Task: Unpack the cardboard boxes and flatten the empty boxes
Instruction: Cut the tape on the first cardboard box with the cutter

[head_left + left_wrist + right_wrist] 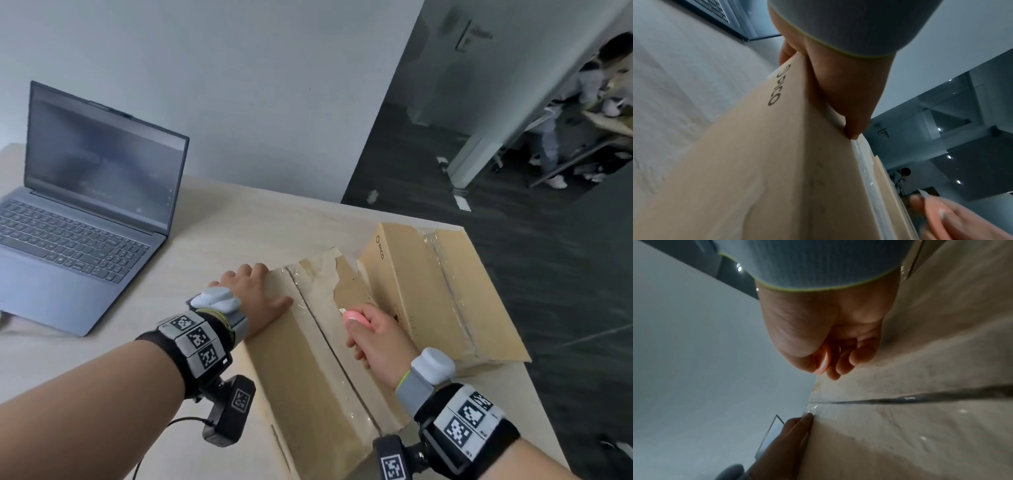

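A long brown cardboard box (301, 377) lies on the table in front of me, its top seam (329, 342) covered with clear tape that is torn at the far end. My left hand (253, 291) grips the box's far left corner, thumb on top and fingers over the edge (849, 100). My right hand (373, 332) is curled round a pink cutter (352, 317) with a short blade showing, held over the torn tape near the seam (823, 361). A second brown box (428, 291) printed "PICO" lies just right of it.
An open grey laptop (85, 192) stands at the back left of the pale wooden table (222, 233). The table's right edge runs close behind the second box, with dark floor beyond. A person (582, 102) sits at a desk far back right.
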### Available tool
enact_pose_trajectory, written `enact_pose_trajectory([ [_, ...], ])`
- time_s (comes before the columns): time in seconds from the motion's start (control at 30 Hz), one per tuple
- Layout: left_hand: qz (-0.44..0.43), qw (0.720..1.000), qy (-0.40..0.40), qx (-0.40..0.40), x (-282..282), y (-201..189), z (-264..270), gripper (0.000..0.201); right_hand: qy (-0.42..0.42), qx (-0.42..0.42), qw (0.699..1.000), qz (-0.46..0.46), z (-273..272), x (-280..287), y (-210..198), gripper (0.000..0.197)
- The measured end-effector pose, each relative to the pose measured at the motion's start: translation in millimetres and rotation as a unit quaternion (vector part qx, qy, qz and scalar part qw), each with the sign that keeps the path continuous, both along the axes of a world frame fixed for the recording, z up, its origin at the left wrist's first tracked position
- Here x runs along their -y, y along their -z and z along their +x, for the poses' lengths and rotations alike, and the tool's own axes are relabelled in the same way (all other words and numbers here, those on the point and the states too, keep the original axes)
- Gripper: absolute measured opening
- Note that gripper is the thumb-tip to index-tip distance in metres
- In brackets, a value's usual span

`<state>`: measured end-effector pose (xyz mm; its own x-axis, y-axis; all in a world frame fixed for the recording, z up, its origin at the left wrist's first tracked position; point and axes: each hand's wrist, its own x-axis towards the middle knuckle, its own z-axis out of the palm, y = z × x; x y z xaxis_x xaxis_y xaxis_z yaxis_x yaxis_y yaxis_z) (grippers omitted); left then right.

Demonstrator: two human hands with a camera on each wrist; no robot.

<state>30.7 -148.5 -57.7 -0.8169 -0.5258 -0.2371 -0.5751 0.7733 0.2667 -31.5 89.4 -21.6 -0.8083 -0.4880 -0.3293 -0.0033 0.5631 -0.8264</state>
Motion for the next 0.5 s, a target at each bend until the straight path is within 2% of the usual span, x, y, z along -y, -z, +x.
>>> enact_pose_trajectory([
  [0.07,0.007,1.0,0.014,0.004,-1,3,1,0.083,-0.02,-0.031,0.999,0.015,-6,16,1,0.017],
  [0.2,-0.003,0.999,0.037,0.025,4,6,5,0.083,-0.061,-0.101,0.992,0.043,-22,63,6,0.012],
  [0.3,0.007,0.999,0.043,0.025,6,6,4,0.084,-0.088,-0.155,0.98,0.087,-32,89,5,0.015],
  [0.5,0.017,0.998,0.055,0.033,13,10,0,0.089,-0.096,-0.196,0.969,0.114,-45,111,10,0.014],
])
